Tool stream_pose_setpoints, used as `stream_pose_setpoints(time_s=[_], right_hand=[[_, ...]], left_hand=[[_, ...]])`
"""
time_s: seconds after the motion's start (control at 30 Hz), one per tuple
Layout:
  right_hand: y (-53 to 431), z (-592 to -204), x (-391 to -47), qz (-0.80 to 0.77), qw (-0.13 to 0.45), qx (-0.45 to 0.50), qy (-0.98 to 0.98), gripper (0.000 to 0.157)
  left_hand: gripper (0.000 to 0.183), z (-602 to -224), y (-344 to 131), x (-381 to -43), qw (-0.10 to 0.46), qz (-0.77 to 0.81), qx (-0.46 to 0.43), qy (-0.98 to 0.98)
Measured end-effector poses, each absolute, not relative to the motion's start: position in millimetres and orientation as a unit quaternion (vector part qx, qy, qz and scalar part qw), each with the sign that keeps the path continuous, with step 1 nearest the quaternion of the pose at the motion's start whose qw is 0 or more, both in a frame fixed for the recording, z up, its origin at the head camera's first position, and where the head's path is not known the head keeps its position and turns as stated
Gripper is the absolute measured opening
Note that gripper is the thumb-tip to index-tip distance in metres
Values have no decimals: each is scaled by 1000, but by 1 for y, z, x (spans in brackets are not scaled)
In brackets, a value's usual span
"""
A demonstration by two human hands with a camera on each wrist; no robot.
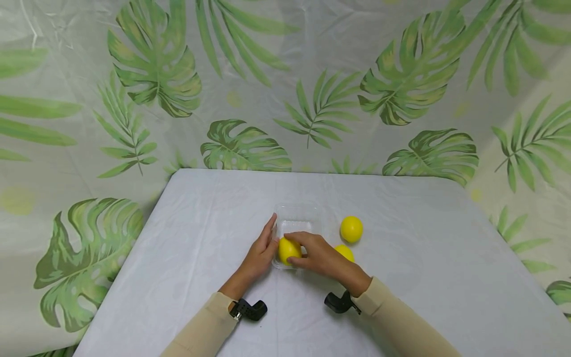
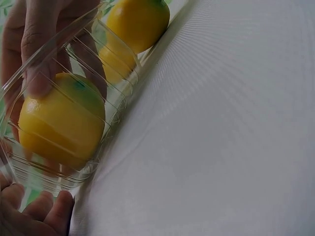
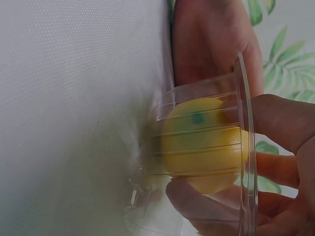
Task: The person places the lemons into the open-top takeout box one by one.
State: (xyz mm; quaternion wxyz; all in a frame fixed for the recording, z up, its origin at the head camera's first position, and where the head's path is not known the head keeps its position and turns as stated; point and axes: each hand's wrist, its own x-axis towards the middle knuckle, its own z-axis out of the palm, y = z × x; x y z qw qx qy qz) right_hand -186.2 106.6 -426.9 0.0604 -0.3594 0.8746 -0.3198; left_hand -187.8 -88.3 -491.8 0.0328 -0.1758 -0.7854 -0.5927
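A clear plastic container (image 1: 300, 212) sits on the table, its upper rim facing up. My left hand (image 1: 260, 253) holds its left side, with the fingers along the outside and the thumb at the rim. Inside, at the near end, is a yellow lemon (image 1: 289, 250) with a green spot at its tip. My right hand (image 1: 318, 254) reaches in over the rim and grips that lemon between thumb and fingers. Through the ribbed wall, the left wrist view shows the gripped lemon (image 2: 64, 123), and the right wrist view does too (image 3: 202, 142).
Right of the container lies a second lemon (image 1: 351, 229). Another lemon (image 1: 345, 252) is nearer, partly covered by my right hand. A white cloth covers the table (image 1: 214, 208), and a leaf-patterned curtain (image 1: 312, 99) hangs behind its far edge.
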Motion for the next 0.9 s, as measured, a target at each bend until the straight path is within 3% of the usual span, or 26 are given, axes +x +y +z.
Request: stream_pose_setpoints(time_s=[0.63,0.9], right_hand=[[104,-424,-186,-271,39,-366,889,57],[103,-420,-183,-261,36,-363,894,58]], left_hand=[[61,-491,-88,-186,39,-581,-165,-796],[58,-461,-88,-172,37,-582,-176,-793]])
